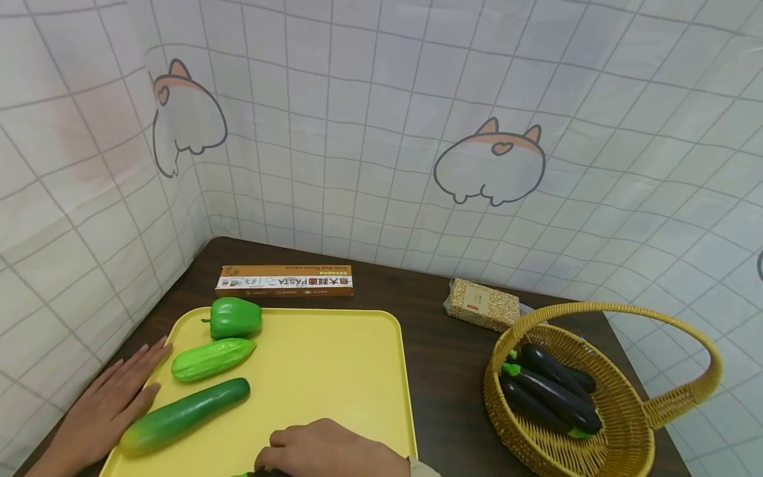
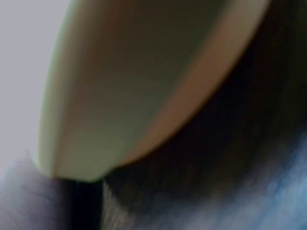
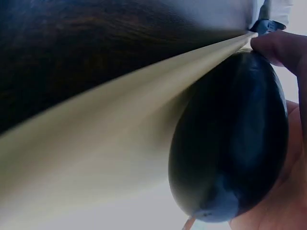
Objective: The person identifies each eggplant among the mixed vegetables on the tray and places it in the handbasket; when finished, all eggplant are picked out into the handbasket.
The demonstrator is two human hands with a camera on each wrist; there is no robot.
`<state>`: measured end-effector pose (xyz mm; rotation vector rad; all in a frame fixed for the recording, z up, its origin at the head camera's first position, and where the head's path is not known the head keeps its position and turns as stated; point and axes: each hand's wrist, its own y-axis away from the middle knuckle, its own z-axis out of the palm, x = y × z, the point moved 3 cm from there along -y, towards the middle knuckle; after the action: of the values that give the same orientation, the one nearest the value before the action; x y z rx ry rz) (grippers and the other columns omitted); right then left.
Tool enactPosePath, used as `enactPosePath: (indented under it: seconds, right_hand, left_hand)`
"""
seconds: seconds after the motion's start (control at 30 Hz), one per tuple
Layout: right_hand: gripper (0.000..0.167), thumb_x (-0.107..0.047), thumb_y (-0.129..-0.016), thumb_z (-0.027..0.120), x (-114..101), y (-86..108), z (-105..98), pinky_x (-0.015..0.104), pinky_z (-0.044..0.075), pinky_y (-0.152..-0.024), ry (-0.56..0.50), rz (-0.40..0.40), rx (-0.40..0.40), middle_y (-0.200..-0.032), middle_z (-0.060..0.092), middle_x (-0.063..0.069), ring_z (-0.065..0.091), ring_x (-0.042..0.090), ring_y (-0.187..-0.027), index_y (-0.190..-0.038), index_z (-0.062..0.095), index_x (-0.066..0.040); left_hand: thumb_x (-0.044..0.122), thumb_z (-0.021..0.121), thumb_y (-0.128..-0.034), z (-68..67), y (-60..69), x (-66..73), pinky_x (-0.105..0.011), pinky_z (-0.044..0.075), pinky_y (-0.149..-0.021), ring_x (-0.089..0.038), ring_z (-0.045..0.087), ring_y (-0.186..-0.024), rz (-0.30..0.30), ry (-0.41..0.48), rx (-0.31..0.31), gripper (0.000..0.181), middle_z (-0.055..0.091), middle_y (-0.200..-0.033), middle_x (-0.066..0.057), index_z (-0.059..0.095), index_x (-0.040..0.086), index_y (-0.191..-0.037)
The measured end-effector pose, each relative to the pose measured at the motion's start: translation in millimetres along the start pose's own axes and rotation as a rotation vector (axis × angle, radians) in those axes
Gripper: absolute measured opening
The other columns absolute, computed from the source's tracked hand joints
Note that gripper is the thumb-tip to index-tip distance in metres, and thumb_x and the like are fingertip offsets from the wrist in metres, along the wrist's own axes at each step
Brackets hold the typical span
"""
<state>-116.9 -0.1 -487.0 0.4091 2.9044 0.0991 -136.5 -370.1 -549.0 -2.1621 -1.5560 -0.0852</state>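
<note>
At the bottom of the head view my right hand (image 1: 330,450) grips a dark eggplant, mostly cut off by the frame edge. The right wrist view shows the glossy eggplant (image 3: 230,139) close up, beside the yellow tray's rim, with thumb and fingers around it. My left hand (image 1: 110,407) rests with straight fingers at the left edge of the yellow tray (image 1: 334,371). Near it on the tray lie a dark green cucumber (image 1: 185,416), a light green ridged gourd (image 1: 212,359) and a green bell pepper (image 1: 235,318). The left wrist view is blurred.
A wicker basket (image 1: 628,430) with a tall handle stands at the right, holding several eggplants (image 1: 554,397). Behind the tray lies a pasta box (image 1: 285,281); a bag of grains (image 1: 483,305) lies behind the basket. White gridded cloth (image 1: 357,132) surrounds the dark table (image 1: 444,371).
</note>
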Motion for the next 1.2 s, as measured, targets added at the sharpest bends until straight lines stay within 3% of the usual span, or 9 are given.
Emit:
enactPosePath:
  seconds: [0.43, 0.6, 0.8, 1.03, 1.2]
  right_hand:
    - [0.038, -0.048, -0.102, 0.070, 2.4, 5.0, -8.0, 0.009, 0.041, -0.067, -0.023, 0.043, 0.030, -0.111, 0.054, -0.025, 0.048, -0.014, -0.082, -0.137, 0.063, -0.034]
    - [0.037, -0.050, -0.099, 0.072, 4.7, 6.3, -9.9, 0.009, 0.039, -0.065, -0.041, 0.066, 0.030, -0.104, 0.055, -0.025, 0.047, -0.014, -0.078, -0.132, 0.066, -0.035]
    - [0.024, -0.047, -0.107, 0.062, 9.8, 10.6, -17.4, 0.009, 0.040, -0.067, -0.110, 0.108, 0.019, -0.094, 0.056, -0.029, 0.047, -0.015, -0.077, -0.127, 0.066, -0.033]
    - [0.034, -0.046, -0.110, 0.056, 18.7, 20.7, -28.1, 0.009, 0.038, -0.063, -0.137, 0.094, 0.052, -0.104, 0.061, -0.023, 0.048, -0.014, -0.078, -0.136, 0.064, -0.027]
    - [0.035, -0.048, -0.110, 0.053, 21.3, 27.6, -31.9, 0.008, 0.039, -0.061, -0.132, 0.078, 0.103, -0.104, 0.062, -0.021, 0.047, -0.015, -0.078, -0.135, 0.064, -0.026]
  left_hand:
    - [0.026, 0.059, -0.1111, 0.2, 1.6, 2.0, -0.019, -0.008, -0.120, -0.002, 0.005, -0.156, -0.007, -0.002, -0.003, 0.067, 0.026, -0.173, 0.001, 0.027, 0.022, -0.171]
    - [0.026, 0.059, -0.1112, 1.3, 2.0, 1.1, -0.019, -0.008, -0.121, -0.003, 0.004, -0.156, -0.010, 0.001, -0.005, 0.068, 0.025, -0.173, 0.002, 0.027, 0.022, -0.171]
    - [0.026, 0.058, -0.1118, 1.4, 1.4, 1.9, -0.021, -0.009, -0.121, -0.003, 0.003, -0.157, -0.018, 0.006, -0.019, 0.068, 0.023, -0.174, 0.002, 0.025, 0.022, -0.171]
    - [0.026, 0.058, -0.1114, 0.1, 0.5, 1.9, -0.020, -0.008, -0.121, -0.004, 0.005, -0.157, -0.008, -0.007, -0.007, 0.067, 0.024, -0.174, 0.002, 0.027, 0.022, -0.171]
    - [0.026, 0.056, -0.1127, 1.3, 0.4, -0.1, -0.023, -0.011, -0.121, -0.007, 0.003, -0.158, -0.028, 0.024, -0.035, 0.067, 0.022, -0.174, 0.000, 0.024, 0.022, -0.171]
